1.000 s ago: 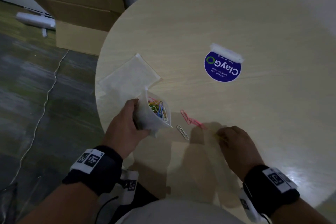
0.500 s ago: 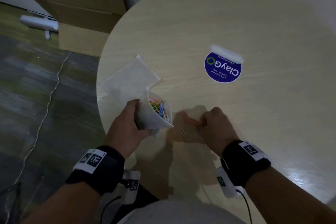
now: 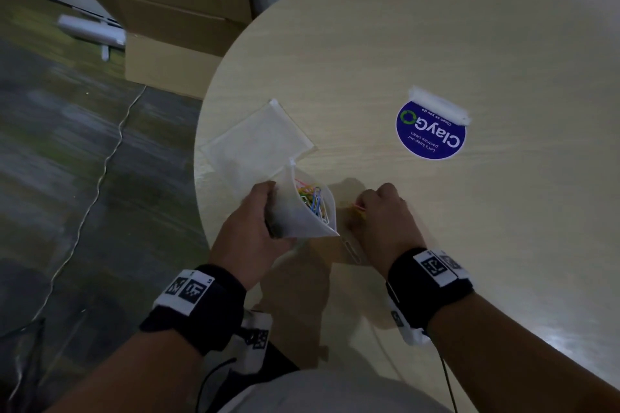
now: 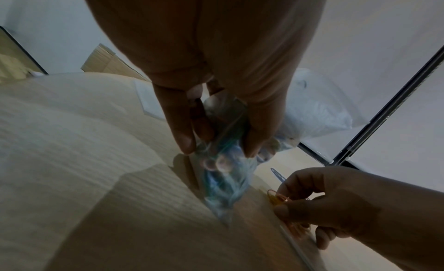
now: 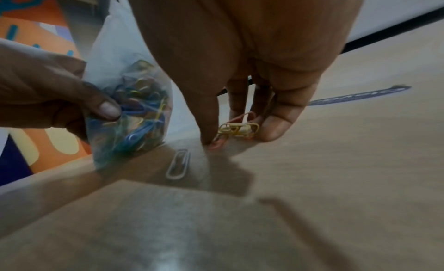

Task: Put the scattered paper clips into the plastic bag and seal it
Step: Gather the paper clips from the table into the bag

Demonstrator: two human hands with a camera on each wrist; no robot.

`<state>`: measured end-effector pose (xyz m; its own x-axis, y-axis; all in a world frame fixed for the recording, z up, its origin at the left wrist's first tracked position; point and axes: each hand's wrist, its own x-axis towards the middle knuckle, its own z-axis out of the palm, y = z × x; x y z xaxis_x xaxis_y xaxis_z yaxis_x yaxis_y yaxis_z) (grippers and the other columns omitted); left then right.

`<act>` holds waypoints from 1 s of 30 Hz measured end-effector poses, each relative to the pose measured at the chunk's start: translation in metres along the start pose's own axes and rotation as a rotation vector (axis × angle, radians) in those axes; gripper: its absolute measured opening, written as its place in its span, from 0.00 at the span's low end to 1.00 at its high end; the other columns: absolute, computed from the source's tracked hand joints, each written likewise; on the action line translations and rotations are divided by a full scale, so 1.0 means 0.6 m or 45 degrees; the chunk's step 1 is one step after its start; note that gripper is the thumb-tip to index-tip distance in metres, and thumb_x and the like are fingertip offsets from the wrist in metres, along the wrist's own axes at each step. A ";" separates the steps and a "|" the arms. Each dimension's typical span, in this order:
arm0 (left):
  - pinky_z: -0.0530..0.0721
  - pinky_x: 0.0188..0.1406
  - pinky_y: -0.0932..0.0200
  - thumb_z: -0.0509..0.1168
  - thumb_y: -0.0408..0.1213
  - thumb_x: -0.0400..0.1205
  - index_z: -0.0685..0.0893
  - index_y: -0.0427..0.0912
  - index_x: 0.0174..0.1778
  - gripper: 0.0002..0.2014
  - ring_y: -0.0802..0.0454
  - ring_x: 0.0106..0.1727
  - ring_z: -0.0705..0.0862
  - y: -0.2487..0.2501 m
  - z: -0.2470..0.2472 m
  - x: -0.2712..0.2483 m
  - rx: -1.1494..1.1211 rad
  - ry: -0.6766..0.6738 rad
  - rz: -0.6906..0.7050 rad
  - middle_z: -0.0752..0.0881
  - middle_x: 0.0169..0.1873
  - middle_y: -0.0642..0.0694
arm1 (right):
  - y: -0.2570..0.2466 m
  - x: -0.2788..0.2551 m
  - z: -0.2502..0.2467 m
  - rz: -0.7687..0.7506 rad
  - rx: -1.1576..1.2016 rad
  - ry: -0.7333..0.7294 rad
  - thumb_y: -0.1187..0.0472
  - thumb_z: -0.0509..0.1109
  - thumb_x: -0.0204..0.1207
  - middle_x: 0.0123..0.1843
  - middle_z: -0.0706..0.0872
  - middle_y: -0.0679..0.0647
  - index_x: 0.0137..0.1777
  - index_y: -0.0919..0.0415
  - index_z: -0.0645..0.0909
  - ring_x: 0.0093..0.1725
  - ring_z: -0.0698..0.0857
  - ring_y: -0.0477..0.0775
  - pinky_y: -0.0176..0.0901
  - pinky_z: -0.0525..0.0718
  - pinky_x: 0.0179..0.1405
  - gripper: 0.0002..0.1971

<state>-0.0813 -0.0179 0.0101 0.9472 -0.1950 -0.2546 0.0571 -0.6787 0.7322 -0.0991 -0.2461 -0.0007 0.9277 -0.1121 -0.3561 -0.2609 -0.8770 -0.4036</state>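
My left hand grips a small clear plastic bag just above the round table. The bag's mouth is open and faces up, with several coloured paper clips inside. In the left wrist view my thumb and fingers squeeze the bag from both sides. My right hand is right beside the bag and pinches yellow and red paper clips against the tabletop. A silver paper clip lies loose on the table below the bag's lower corner.
A second, flat plastic bag lies on the table behind my left hand. A round blue sticker is stuck further right. The table's left edge runs close to my left hand. Cardboard boxes and a cable are on the floor.
My right hand has moved left across the table from a yellow clip to the red clips and now pinches them beside the bag. The left hand and bag have stayed put.
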 end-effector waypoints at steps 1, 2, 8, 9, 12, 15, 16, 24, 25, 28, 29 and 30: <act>0.81 0.45 0.58 0.84 0.37 0.62 0.70 0.61 0.68 0.42 0.49 0.50 0.87 -0.001 0.000 0.001 0.000 0.003 0.000 0.86 0.56 0.50 | 0.001 -0.003 0.002 -0.039 -0.048 -0.008 0.57 0.69 0.74 0.54 0.74 0.59 0.54 0.58 0.80 0.50 0.77 0.66 0.51 0.77 0.48 0.11; 0.83 0.46 0.56 0.84 0.37 0.62 0.70 0.61 0.68 0.42 0.49 0.51 0.87 -0.001 0.001 0.002 -0.002 0.004 -0.002 0.86 0.56 0.50 | 0.003 -0.007 0.002 -0.076 -0.107 -0.008 0.57 0.69 0.74 0.54 0.74 0.58 0.53 0.57 0.81 0.51 0.76 0.66 0.52 0.78 0.48 0.10; 0.87 0.52 0.47 0.84 0.40 0.61 0.69 0.62 0.69 0.43 0.48 0.54 0.88 -0.004 0.003 0.006 -0.015 -0.004 -0.007 0.86 0.58 0.50 | 0.016 -0.023 0.004 -0.060 -0.141 0.095 0.52 0.70 0.72 0.63 0.75 0.59 0.54 0.47 0.85 0.58 0.72 0.66 0.53 0.79 0.57 0.11; 0.87 0.52 0.46 0.84 0.40 0.61 0.69 0.62 0.69 0.43 0.48 0.54 0.88 -0.005 0.003 0.007 -0.026 -0.004 -0.008 0.86 0.58 0.50 | 0.017 -0.022 0.007 -0.082 -0.122 0.077 0.53 0.69 0.72 0.60 0.76 0.59 0.54 0.49 0.84 0.57 0.73 0.65 0.52 0.78 0.56 0.11; 0.87 0.52 0.45 0.84 0.39 0.61 0.69 0.62 0.68 0.43 0.48 0.54 0.88 -0.004 0.003 0.007 -0.028 -0.013 -0.002 0.86 0.57 0.50 | 0.017 -0.022 0.013 -0.197 -0.100 0.016 0.49 0.60 0.70 0.48 0.80 0.59 0.50 0.55 0.84 0.49 0.77 0.65 0.52 0.78 0.50 0.16; 0.87 0.51 0.47 0.84 0.37 0.61 0.69 0.64 0.67 0.43 0.48 0.53 0.88 -0.005 0.002 0.007 -0.026 -0.009 0.011 0.86 0.57 0.50 | 0.028 -0.027 0.017 -0.285 -0.134 -0.047 0.49 0.56 0.72 0.42 0.82 0.57 0.46 0.56 0.83 0.46 0.79 0.63 0.51 0.74 0.48 0.17; 0.87 0.51 0.48 0.84 0.37 0.62 0.69 0.64 0.68 0.43 0.49 0.53 0.88 -0.006 0.001 0.007 -0.029 -0.007 0.013 0.86 0.57 0.50 | 0.031 -0.031 0.017 -0.303 -0.167 -0.053 0.51 0.58 0.73 0.42 0.83 0.56 0.46 0.55 0.83 0.47 0.79 0.63 0.50 0.74 0.49 0.14; 0.87 0.48 0.51 0.84 0.38 0.62 0.69 0.65 0.67 0.42 0.48 0.51 0.87 -0.004 0.001 0.006 -0.010 -0.006 0.013 0.86 0.56 0.51 | 0.032 -0.087 0.020 -0.002 -0.173 0.127 0.28 0.70 0.58 0.71 0.72 0.61 0.70 0.58 0.72 0.66 0.71 0.65 0.58 0.75 0.64 0.46; 0.86 0.47 0.52 0.84 0.38 0.62 0.69 0.65 0.67 0.42 0.48 0.51 0.87 -0.004 0.001 0.006 -0.007 -0.003 0.014 0.86 0.55 0.51 | 0.030 -0.086 0.024 0.032 -0.159 0.126 0.26 0.72 0.53 0.73 0.69 0.63 0.75 0.62 0.67 0.67 0.70 0.66 0.59 0.75 0.65 0.55; 0.85 0.46 0.53 0.84 0.37 0.62 0.69 0.67 0.65 0.42 0.48 0.49 0.87 -0.002 0.000 0.005 -0.009 0.003 0.013 0.86 0.53 0.52 | 0.026 -0.072 0.029 0.007 -0.136 0.088 0.34 0.77 0.57 0.70 0.71 0.65 0.77 0.69 0.66 0.62 0.72 0.68 0.60 0.78 0.62 0.54; 0.85 0.45 0.54 0.84 0.37 0.62 0.69 0.67 0.65 0.42 0.48 0.48 0.87 -0.001 0.000 0.005 -0.009 0.002 0.014 0.86 0.53 0.52 | 0.027 -0.069 0.026 -0.013 -0.132 0.071 0.40 0.77 0.63 0.68 0.73 0.65 0.75 0.68 0.69 0.60 0.73 0.67 0.59 0.80 0.62 0.46; 0.84 0.44 0.54 0.84 0.37 0.62 0.69 0.67 0.65 0.41 0.48 0.47 0.87 0.000 0.000 0.005 -0.004 0.002 0.014 0.86 0.52 0.52 | 0.029 -0.065 0.024 -0.040 -0.128 0.055 0.48 0.75 0.68 0.67 0.74 0.64 0.73 0.67 0.72 0.59 0.73 0.67 0.59 0.80 0.61 0.36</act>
<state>-0.0782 -0.0182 0.0092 0.9482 -0.2013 -0.2457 0.0477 -0.6744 0.7368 -0.1439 -0.2505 -0.0058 0.9463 -0.1019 -0.3067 -0.2052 -0.9226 -0.3265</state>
